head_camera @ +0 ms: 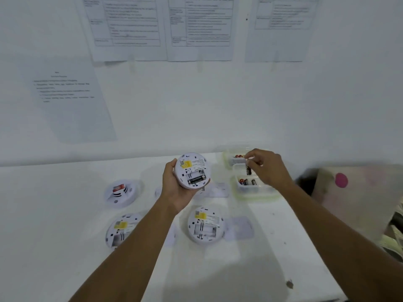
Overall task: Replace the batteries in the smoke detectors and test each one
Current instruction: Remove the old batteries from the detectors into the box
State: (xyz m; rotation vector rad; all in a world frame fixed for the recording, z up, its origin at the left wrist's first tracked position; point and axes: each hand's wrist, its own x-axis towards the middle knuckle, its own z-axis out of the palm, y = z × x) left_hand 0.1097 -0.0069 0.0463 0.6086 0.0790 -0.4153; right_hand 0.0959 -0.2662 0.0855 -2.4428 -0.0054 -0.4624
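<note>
My left hand (174, 188) grips a round white smoke detector (192, 170) above the table, its back facing me. One black battery (197, 179) lies in its open compartment. My right hand (267, 167) pinches a black battery (248, 169) that hangs upright over a clear container (253, 189) holding several batteries. A second container (234, 159) with batteries stands just behind. Two more detectors lie on their faces with empty compartments, one in the middle (206, 224) and one at the left (122, 228), partly under my left arm. Another detector (120, 192) lies face up.
Loose white battery covers (238, 227) (218, 189) lie on the white table (54, 225). Printed sheets (128, 27) hang on the wall behind. A box with a pink dot (341, 180) stands at the table's right edge.
</note>
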